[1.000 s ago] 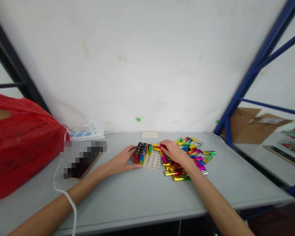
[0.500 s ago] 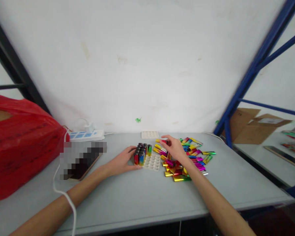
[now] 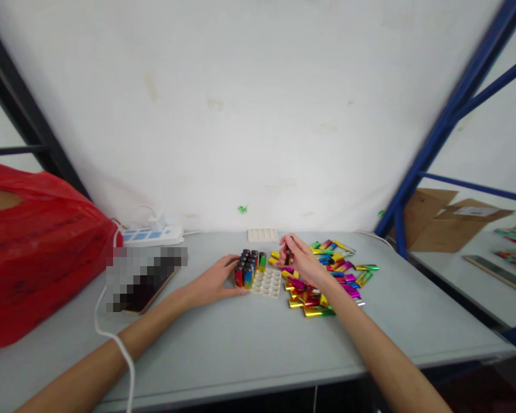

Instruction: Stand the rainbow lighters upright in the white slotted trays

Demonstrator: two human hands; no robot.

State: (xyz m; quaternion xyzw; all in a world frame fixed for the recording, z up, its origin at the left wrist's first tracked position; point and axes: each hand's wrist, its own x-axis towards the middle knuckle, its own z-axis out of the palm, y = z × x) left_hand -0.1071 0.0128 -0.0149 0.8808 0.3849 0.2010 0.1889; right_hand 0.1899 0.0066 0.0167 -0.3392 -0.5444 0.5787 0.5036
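Note:
My left hand [image 3: 217, 281] spans the left edge of a white tray with rounded holes [image 3: 269, 285], thumb at the front and fingers behind, gripping it. Shiny coloured lighter-like cases [image 3: 246, 269] with dark tops stand upright in the tray's left part. To the right, my right hand [image 3: 301, 258] is closed in a pinch on one dark reddish lighter-like case [image 3: 288, 256], held roughly upright above the loose pile; the fingers partly hide it. Beneath and beside this hand lies the pile of loose metallic cases [image 3: 339, 275] in gold, red, purple, blue and green.
A second white tray [image 3: 262, 235] lies by the wall. On the left are a phone [image 3: 150, 287], a white power strip [image 3: 152, 235], a white cable [image 3: 122, 353] and a red plastic bag [image 3: 47, 258]. A blue metal frame [image 3: 430, 137] and cardboard box [image 3: 430, 221] stand right.
My right hand has turned the case from lying nearly flat to roughly upright, staying over the left side of the pile. My left hand keeps its place at the tray.

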